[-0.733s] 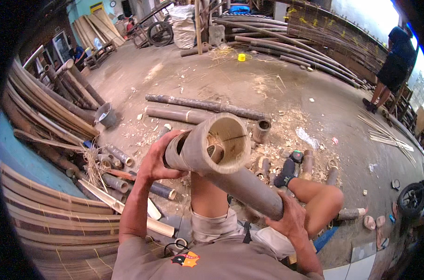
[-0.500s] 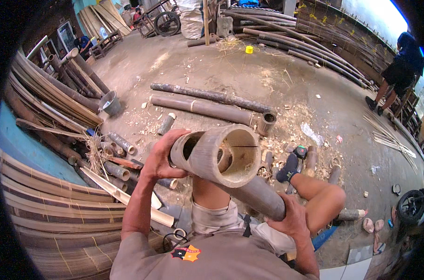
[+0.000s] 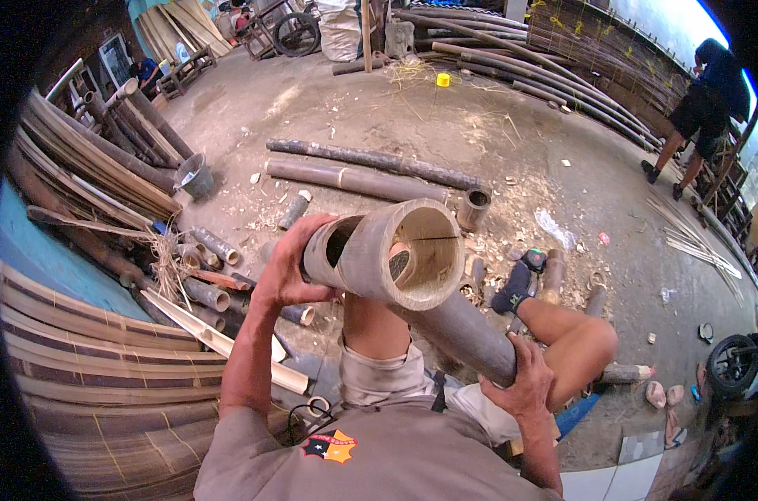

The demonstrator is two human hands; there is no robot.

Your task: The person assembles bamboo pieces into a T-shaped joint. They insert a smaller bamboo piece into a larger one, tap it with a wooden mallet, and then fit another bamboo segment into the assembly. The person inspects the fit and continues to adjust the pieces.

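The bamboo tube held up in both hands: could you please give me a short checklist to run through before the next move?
1. Left hand grips the bamboo tube near its open end: ok.
2. Right hand wraps the lower part of the tube: ok.
3. Open end faces the camera, so the inside wall shows: ok.
4. Wall sound all round: not ok, a thin crack runs from the rim.
5. Ground ahead free of trip hazards: not ok, short bamboo offcuts and chips lie around the feet.
6. Other person well away at the far right: ok.
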